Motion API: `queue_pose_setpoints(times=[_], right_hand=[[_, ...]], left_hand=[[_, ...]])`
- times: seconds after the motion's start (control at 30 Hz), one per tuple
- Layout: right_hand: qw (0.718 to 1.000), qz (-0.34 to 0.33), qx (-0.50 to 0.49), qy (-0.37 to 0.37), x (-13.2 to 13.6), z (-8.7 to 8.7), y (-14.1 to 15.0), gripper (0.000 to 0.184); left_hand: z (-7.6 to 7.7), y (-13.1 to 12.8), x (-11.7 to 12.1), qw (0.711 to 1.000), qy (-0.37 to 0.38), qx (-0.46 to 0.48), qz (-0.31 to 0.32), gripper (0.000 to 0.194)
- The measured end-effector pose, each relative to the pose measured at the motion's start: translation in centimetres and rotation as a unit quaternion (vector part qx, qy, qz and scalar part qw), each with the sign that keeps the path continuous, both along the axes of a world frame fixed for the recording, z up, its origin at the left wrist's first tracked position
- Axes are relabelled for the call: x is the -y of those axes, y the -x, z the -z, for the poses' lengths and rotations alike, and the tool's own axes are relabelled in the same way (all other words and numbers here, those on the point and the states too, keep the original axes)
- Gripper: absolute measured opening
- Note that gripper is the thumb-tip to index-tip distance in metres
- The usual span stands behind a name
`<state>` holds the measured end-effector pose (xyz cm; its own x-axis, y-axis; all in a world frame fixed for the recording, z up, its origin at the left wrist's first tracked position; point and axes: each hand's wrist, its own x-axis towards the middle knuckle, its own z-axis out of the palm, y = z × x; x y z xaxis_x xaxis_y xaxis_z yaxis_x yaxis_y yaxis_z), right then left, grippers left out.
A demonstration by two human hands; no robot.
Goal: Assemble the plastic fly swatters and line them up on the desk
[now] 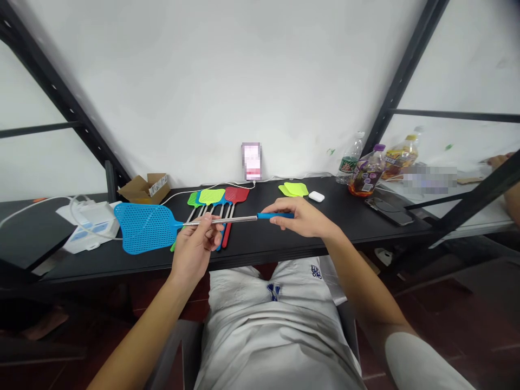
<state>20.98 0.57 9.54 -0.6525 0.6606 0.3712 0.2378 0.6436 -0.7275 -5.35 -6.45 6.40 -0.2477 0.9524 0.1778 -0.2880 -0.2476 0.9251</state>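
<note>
A blue fly swatter (147, 228) is held level above the front of the black desk, its perforated head to the left. My left hand (194, 244) is closed around the metal rod close to that head. At the other end, my right hand (303, 218) pinches the blue handle between thumb and fingers. Behind my left hand lie several more fly swatters (212, 196) in green, blue, yellow-green and red, fanned together with their handles pointing toward me. Yellow-green swatter heads (296, 189) lie beyond my right hand, beside a small white case (316, 196).
A phone (252, 161) leans on the wall with a cable attached. An open cardboard box (146, 187) and white packaging (91, 227) are at left. Bottles (368, 170) and a dark phone (389, 211) stand or lie at right, near the black metal frame (400, 70).
</note>
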Motion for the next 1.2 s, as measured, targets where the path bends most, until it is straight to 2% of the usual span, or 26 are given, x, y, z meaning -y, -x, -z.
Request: queue_pose_setpoints(times=[0.23, 0.43, 0.6, 0.73, 0.87, 1.0, 1.2], right_hand=[[0.999, -0.005, 0.025, -0.031, 0.0, 0.0, 0.0, 0.028], [0.999, -0.023, 0.02, -0.012, 0.4, 0.2, 0.6, 0.027], [0.998, -0.051, 0.015, 0.027, 0.8, 0.8, 2.0, 0.027], [0.997, -0.069, 0.022, 0.03, 1.1, 1.2, 3.0, 0.023], [0.995, -0.084, 0.026, 0.039, 1.2, 1.2, 3.1, 0.021], [0.992, -0.108, 0.036, 0.051, 1.5, 1.0, 3.0, 0.016], [0.992, -0.105, 0.042, 0.052, 1.7, 0.7, 2.8, 0.015]], left_hand=[[0.1, 0.0, 0.0, 1.0, -0.007, -0.002, -0.005, 0.033], [0.1, -0.1, 0.2, 1.0, -0.02, -0.022, -0.004, 0.031], [0.6, -1.1, 0.7, 0.996, -0.016, -0.083, 0.039, 0.029], [1.0, -1.5, 0.8, 0.991, -0.031, -0.118, 0.054, 0.03], [0.9, -1.2, 0.7, 0.988, -0.032, -0.141, 0.059, 0.032], [1.0, -1.0, 0.9, 0.982, -0.038, -0.159, 0.095, 0.031], [0.7, -1.1, 1.5, 0.963, -0.033, -0.2, 0.179, 0.059]])
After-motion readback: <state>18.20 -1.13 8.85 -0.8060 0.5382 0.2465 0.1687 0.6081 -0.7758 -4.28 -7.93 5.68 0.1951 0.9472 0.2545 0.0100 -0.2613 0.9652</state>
